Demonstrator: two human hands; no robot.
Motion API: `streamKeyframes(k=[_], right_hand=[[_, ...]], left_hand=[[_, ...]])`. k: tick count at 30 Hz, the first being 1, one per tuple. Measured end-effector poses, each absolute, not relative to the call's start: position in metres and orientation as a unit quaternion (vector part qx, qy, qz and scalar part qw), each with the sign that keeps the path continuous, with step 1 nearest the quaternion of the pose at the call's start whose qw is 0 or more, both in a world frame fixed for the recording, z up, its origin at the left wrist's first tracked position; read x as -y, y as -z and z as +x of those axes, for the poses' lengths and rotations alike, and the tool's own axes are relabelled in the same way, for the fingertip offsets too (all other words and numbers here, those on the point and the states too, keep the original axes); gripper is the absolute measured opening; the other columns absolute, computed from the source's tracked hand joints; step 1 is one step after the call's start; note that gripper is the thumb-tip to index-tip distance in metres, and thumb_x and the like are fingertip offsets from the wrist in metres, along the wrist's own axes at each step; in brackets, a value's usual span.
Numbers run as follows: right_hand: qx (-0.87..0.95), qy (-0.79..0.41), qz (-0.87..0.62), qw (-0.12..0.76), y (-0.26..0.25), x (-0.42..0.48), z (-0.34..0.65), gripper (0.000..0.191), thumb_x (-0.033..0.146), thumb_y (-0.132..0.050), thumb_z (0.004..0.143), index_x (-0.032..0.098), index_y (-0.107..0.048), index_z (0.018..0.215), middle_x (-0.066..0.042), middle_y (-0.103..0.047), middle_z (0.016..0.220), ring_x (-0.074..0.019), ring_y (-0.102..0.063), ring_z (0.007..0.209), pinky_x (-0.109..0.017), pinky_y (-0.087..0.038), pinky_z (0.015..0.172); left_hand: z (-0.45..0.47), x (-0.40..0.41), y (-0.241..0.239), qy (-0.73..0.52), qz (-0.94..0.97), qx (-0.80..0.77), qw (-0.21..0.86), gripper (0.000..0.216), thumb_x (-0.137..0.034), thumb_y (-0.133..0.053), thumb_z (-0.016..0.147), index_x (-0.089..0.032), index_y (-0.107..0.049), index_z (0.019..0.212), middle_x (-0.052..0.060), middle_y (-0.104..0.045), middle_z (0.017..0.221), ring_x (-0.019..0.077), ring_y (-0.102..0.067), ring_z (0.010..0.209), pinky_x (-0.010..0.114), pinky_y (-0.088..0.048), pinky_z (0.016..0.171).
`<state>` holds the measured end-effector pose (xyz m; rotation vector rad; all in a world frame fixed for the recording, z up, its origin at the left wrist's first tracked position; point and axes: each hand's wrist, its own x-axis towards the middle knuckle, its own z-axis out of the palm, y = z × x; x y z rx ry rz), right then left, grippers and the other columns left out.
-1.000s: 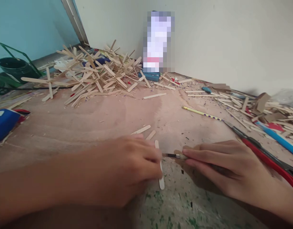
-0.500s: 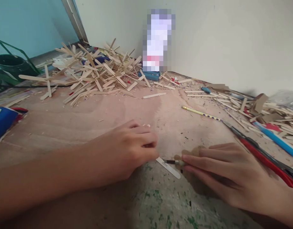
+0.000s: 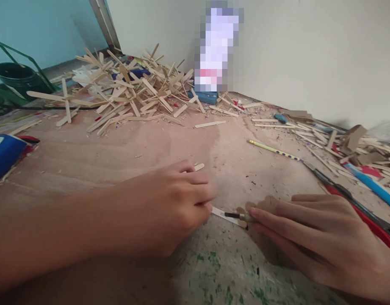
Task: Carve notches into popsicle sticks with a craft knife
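Observation:
My left hand [image 3: 185, 197] is closed, its fingers pinching a popsicle stick [image 3: 217, 211] against the tabletop. The stick's pale end pokes out to the right from under the fingertips. Above the knuckles shows the rounded tip of another popsicle stick [image 3: 198, 167]; whether the two are joined is hidden by the hand. My right hand [image 3: 322, 233] grips a small carving tool [image 3: 248, 217] with a light handle, metal collar and dark blade. Its blade lies over the pale stick, close to my left fingertips.
A tangled heap of crossed popsicle sticks [image 3: 131, 91] fills the back left, beside a pixelated upright screen [image 3: 218, 46]. Right of my hands lie a yellow pencil [image 3: 274, 150], red-and-black scissors [image 3: 350, 199] and a blue pen [image 3: 372, 184]. Loose sticks and scraps cover the far right. A blue bottle [image 3: 6, 154] is at left.
The held stick has turned to a flatter angle, and more of the upper stick's tip shows. The carving tool's blade now lies further over the lower stick. The view has shifted slightly.

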<state>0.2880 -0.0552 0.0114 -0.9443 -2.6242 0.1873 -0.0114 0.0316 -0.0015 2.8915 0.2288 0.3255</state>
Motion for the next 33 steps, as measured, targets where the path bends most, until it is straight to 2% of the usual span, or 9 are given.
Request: streamKeyframes(k=[7, 12, 16, 22, 27, 33], right_hand=[[0.926, -0.054, -0.336, 0.162, -0.008, 0.060, 0.286, 0.021, 0.012, -0.056, 0.111, 0.013, -0.070, 0.127, -0.001, -0.070, 0.079, -0.0129, -0.053, 0.057, -0.032, -0.039, 0.052], [0.915, -0.078, -0.357, 0.173, -0.007, 0.062, 0.279, 0.015, 0.013, -0.061, 0.110, 0.013, -0.071, 0.121, 0.002, -0.064, 0.074, -0.0115, -0.050, 0.054, -0.032, -0.036, 0.050], [0.902, -0.100, -0.375, 0.188, -0.006, 0.063, 0.276, 0.013, 0.013, -0.061, 0.110, 0.012, -0.072, 0.116, 0.002, -0.063, 0.071, -0.0112, -0.053, 0.054, -0.031, -0.037, 0.050], [0.866, -0.177, -0.414, 0.217, 0.001, 0.063, 0.275, 0.014, 0.016, -0.061, 0.112, 0.017, -0.074, 0.118, 0.001, -0.074, 0.081, -0.0099, -0.067, 0.063, -0.026, -0.048, 0.059], [0.910, -0.087, -0.352, 0.201, 0.005, 0.060, 0.280, 0.016, 0.016, -0.064, 0.111, 0.013, -0.071, 0.125, 0.003, -0.066, 0.074, -0.0115, -0.053, 0.056, -0.031, -0.039, 0.052], [0.914, -0.067, -0.349, 0.194, 0.002, 0.059, 0.288, 0.016, 0.011, -0.062, 0.110, 0.013, -0.071, 0.123, 0.001, -0.069, 0.078, -0.0114, -0.054, 0.058, -0.030, -0.040, 0.054]], left_hand=[[-0.011, -0.029, 0.004, -0.111, 0.981, -0.082, 0.138, 0.016, -0.006, -0.066, 0.089, -0.020, -0.070, 0.083, 0.004, -0.070, 0.095, 0.0236, -0.063, 0.094, 0.042, -0.042, 0.096], [-0.011, -0.028, 0.004, -0.102, 0.979, -0.089, 0.149, 0.018, -0.005, -0.064, 0.090, -0.020, -0.071, 0.082, 0.003, -0.068, 0.093, 0.0236, -0.061, 0.091, 0.044, -0.042, 0.094], [-0.010, -0.028, 0.002, -0.100, 0.981, -0.083, 0.141, 0.018, -0.005, -0.063, 0.092, -0.018, -0.073, 0.085, 0.002, -0.067, 0.091, 0.0225, -0.060, 0.088, 0.044, -0.041, 0.092], [-0.011, -0.027, 0.003, -0.101, 0.986, -0.073, 0.107, 0.016, -0.007, -0.069, 0.089, -0.019, -0.070, 0.079, 0.002, -0.067, 0.092, 0.0218, -0.059, 0.088, 0.043, -0.041, 0.090], [-0.012, -0.028, 0.003, -0.110, 0.988, -0.065, 0.086, 0.010, -0.010, -0.076, 0.087, -0.018, -0.073, 0.083, -0.001, -0.066, 0.091, 0.0201, -0.058, 0.086, 0.042, -0.043, 0.090], [-0.012, -0.029, 0.002, -0.116, 0.987, -0.066, 0.087, 0.010, -0.009, -0.080, 0.085, -0.018, -0.076, 0.087, -0.002, -0.066, 0.091, 0.0198, -0.060, 0.085, 0.042, -0.045, 0.091]])
